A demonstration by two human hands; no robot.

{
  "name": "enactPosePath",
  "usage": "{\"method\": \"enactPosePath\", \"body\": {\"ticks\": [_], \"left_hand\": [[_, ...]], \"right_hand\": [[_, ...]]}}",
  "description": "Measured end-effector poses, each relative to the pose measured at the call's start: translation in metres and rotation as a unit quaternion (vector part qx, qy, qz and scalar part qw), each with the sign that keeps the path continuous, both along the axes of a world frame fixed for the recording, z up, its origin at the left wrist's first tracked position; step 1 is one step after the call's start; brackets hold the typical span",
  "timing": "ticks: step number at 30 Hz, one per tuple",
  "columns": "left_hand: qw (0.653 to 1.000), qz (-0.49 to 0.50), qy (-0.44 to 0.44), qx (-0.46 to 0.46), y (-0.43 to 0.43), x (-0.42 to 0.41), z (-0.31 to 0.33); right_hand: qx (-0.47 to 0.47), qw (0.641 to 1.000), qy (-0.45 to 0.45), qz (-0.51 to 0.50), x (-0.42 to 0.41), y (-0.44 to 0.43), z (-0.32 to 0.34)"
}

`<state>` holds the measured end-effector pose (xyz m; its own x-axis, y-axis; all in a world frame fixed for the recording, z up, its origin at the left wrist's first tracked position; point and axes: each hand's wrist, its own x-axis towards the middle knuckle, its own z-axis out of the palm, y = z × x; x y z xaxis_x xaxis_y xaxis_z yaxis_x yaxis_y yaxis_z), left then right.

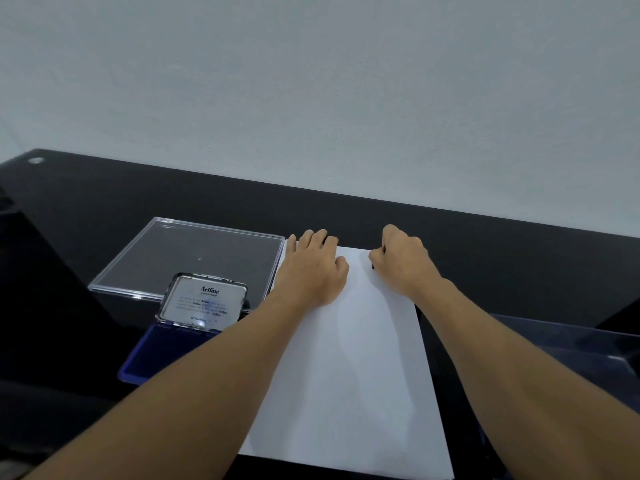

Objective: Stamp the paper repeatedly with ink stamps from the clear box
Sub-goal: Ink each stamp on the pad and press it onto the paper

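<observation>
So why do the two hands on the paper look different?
The left hand lies flat with straight fingers on the paper near its far left corner, while the right hand is curled into a fist. The left hand holds nothing, but the right hand grips a small dark stamp, mostly hidden, against the paper. Both hands rest at the sheet's far end, palms down.

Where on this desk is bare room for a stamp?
Free: the desk strip between the paper's far edge and the wall; the paper's near half between the forearms. Crowded: the paper's far end, under the left hand and the right hand gripping a stamp; its left side, by ink pad and clear lid; its right, by clear box.
</observation>
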<state>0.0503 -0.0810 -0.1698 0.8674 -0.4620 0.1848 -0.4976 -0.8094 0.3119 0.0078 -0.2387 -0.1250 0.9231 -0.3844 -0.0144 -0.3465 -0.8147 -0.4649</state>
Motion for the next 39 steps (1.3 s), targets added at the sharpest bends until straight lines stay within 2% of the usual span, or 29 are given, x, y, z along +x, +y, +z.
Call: {"method": "enactPosePath", "body": {"ticks": [13, 22, 31, 39], "left_hand": [[1.0, 0.0, -0.007, -0.005, 0.0, 0.0, -0.001], [1.0, -0.002, -0.008, -0.024, 0.001, 0.0, 0.0], [1.0, 0.002, -0.007, -0.028, 0.002, 0.0, 0.001], [0.999, -0.002, -0.001, -0.039, 0.002, 0.001, 0.0]], "right_hand": [[-0.004, 1.0, -0.005, -0.005, 0.002, 0.0, 0.0], [-0.028, 0.998, 0.043, 0.025, 0.0, -0.003, 0.017], [-0.058, 0.997, -0.043, 0.037, -0.012, -0.01, 0.063], [-0.062, 0.996, -0.047, 0.041, -0.017, -0.013, 0.07]]}}
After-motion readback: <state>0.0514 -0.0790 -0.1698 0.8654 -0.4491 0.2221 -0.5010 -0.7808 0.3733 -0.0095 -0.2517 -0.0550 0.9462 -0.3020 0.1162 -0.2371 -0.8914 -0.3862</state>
